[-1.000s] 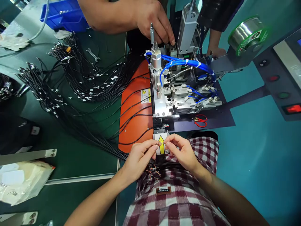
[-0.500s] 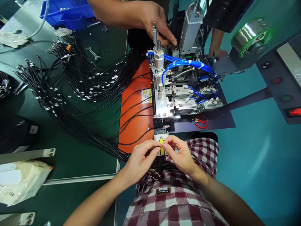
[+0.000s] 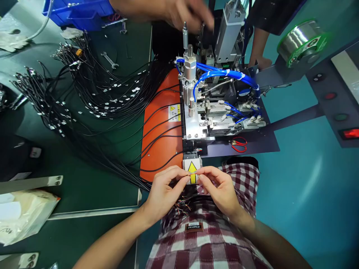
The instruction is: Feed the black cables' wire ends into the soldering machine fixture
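Note:
Just in front of my lap, my left hand [image 3: 168, 188] is closed in a pinch on the stripped end of a thin cable, whose fine wires [image 3: 192, 173] stick out to the right. My right hand [image 3: 217, 186] has its thumb and forefinger at the tips of those wires, the fingers curled. Behind both hands lies a white plate with a yellow arrow [image 3: 192, 166]. Beyond it, one black cable [image 3: 165, 167] runs over the orange cover [image 3: 161, 149] into a black holder, its coloured wire ends [image 3: 198, 150] showing.
A machine with metal cylinders [image 3: 190, 69] and blue tubes [image 3: 232, 74] stands ahead. Red-handled snips [image 3: 239, 144] lie right of it. Bundles of black cables [image 3: 112, 101] and a wrench [image 3: 109, 60] cover the left bench. A co-worker's blurred hand [image 3: 190, 15] hovers behind the machine; solder spool [image 3: 301, 43] at right.
My right hand has shifted slightly right and its fingertips have loosened a little, showing more of the wires. The co-worker's hand has lifted up and away from the machine.

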`<move>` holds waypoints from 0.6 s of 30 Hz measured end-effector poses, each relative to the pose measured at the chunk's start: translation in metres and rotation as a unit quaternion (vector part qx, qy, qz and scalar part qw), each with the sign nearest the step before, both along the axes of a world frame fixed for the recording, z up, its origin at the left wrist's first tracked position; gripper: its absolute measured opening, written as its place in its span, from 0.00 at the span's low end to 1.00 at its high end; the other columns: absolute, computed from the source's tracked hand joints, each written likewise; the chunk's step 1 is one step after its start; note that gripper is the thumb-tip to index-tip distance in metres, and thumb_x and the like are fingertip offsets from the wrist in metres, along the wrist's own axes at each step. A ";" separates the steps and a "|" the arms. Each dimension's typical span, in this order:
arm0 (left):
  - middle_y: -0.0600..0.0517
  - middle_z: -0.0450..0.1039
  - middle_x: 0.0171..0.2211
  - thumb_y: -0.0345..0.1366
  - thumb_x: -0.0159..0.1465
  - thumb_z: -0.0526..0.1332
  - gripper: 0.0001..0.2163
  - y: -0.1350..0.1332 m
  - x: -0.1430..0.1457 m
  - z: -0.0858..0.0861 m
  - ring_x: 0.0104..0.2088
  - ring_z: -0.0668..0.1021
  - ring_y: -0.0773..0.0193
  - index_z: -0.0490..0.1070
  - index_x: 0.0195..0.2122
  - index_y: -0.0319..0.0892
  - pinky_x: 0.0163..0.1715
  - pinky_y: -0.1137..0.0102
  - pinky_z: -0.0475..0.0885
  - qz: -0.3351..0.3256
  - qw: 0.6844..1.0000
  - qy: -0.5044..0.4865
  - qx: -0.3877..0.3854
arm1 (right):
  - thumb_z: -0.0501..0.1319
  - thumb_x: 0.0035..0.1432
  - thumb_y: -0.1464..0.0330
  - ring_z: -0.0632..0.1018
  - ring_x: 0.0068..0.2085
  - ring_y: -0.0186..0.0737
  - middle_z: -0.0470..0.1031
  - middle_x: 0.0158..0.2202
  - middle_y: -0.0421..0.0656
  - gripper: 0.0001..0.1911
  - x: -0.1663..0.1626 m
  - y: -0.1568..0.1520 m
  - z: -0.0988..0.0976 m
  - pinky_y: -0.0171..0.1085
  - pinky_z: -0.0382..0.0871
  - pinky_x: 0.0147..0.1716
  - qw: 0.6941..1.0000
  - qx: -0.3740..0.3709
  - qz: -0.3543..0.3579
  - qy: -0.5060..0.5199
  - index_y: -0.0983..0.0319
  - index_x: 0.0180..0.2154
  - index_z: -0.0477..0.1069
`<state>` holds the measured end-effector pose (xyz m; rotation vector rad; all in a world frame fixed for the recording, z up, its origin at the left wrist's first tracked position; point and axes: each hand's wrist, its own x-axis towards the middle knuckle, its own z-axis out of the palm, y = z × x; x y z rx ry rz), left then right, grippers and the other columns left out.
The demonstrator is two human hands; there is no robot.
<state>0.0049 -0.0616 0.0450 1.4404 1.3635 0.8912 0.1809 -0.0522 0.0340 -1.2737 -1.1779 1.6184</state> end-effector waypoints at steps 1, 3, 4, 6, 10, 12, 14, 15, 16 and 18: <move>0.53 0.73 0.28 0.32 0.63 0.60 0.04 0.000 0.000 0.000 0.28 0.74 0.69 0.75 0.33 0.41 0.30 0.75 0.68 0.001 1.000 0.003 0.008 | 0.61 0.59 0.66 0.69 0.22 0.30 0.72 0.25 0.39 0.07 -0.001 -0.001 0.002 0.30 0.64 0.21 1.000 -0.004 0.001 0.002 0.62 0.37 0.75; 0.53 0.73 0.28 0.31 0.63 0.60 0.04 -0.001 0.001 0.000 0.28 0.74 0.69 0.75 0.34 0.41 0.29 0.75 0.68 0.002 1.000 0.014 0.025 | 0.60 0.60 0.67 0.70 0.22 0.31 0.74 0.26 0.40 0.07 -0.001 -0.002 0.005 0.30 0.65 0.19 1.000 -0.001 0.005 -0.005 0.62 0.38 0.75; 0.53 0.74 0.29 0.31 0.63 0.60 0.04 -0.001 0.001 0.000 0.29 0.74 0.69 0.75 0.34 0.41 0.30 0.75 0.68 0.003 0.999 0.022 0.033 | 0.59 0.61 0.67 0.71 0.22 0.31 0.75 0.26 0.40 0.08 0.000 -0.002 0.006 0.31 0.65 0.20 1.000 0.012 0.007 -0.019 0.62 0.39 0.75; 0.52 0.74 0.30 0.30 0.63 0.60 0.04 -0.002 0.001 0.000 0.30 0.75 0.68 0.74 0.34 0.41 0.31 0.74 0.69 0.010 0.998 0.044 0.052 | 0.59 0.61 0.69 0.75 0.25 0.34 0.79 0.30 0.43 0.08 0.001 -0.003 0.008 0.33 0.68 0.23 0.993 0.082 0.011 -0.079 0.62 0.41 0.75; 0.51 0.75 0.32 0.30 0.63 0.59 0.04 -0.004 0.002 -0.003 0.32 0.76 0.67 0.74 0.36 0.41 0.34 0.73 0.70 0.014 0.992 0.089 0.084 | 0.59 0.60 0.74 0.79 0.33 0.40 0.81 0.38 0.47 0.13 0.007 -0.007 0.008 0.39 0.65 0.31 0.900 0.338 0.056 -0.269 0.63 0.47 0.73; 0.51 0.74 0.31 0.30 0.63 0.59 0.04 -0.004 0.003 -0.003 0.31 0.76 0.67 0.74 0.35 0.41 0.33 0.73 0.70 0.020 0.991 0.098 0.086 | 0.59 0.60 0.75 0.79 0.33 0.41 0.82 0.36 0.47 0.16 0.009 -0.009 0.006 0.40 0.61 0.29 0.840 0.423 0.082 -0.330 0.64 0.51 0.71; 0.51 0.74 0.30 0.30 0.63 0.60 0.04 -0.003 0.005 -0.004 0.30 0.75 0.67 0.74 0.34 0.41 0.31 0.74 0.70 0.032 0.992 0.098 0.079 | 0.59 0.61 0.75 0.80 0.32 0.40 0.82 0.36 0.47 0.18 0.009 -0.010 0.003 0.41 0.59 0.28 0.807 0.463 0.094 -0.354 0.64 0.53 0.69; 0.51 0.74 0.30 0.30 0.63 0.60 0.04 -0.003 0.005 -0.004 0.30 0.75 0.67 0.74 0.33 0.41 0.30 0.74 0.70 0.039 0.992 0.096 0.074 | 0.59 0.61 0.75 0.80 0.32 0.40 0.82 0.36 0.46 0.18 0.008 -0.010 0.001 0.41 0.59 0.28 0.800 0.474 0.096 -0.354 0.64 0.53 0.69; 0.51 0.74 0.29 0.31 0.63 0.60 0.04 -0.003 0.006 -0.005 0.29 0.75 0.67 0.74 0.32 0.41 0.29 0.74 0.69 0.044 0.992 0.092 0.069 | 0.60 0.61 0.74 0.80 0.32 0.40 0.82 0.36 0.46 0.17 0.007 -0.010 0.000 0.41 0.59 0.28 0.799 0.480 0.095 -0.350 0.63 0.52 0.69; 0.51 0.74 0.29 0.31 0.63 0.60 0.04 -0.003 0.007 -0.007 0.29 0.74 0.68 0.74 0.32 0.40 0.28 0.74 0.69 0.048 0.994 0.078 0.058 | 0.61 0.60 0.74 0.80 0.32 0.39 0.83 0.36 0.44 0.14 0.003 -0.007 -0.002 0.40 0.60 0.28 0.807 0.479 0.077 -0.337 0.62 0.48 0.71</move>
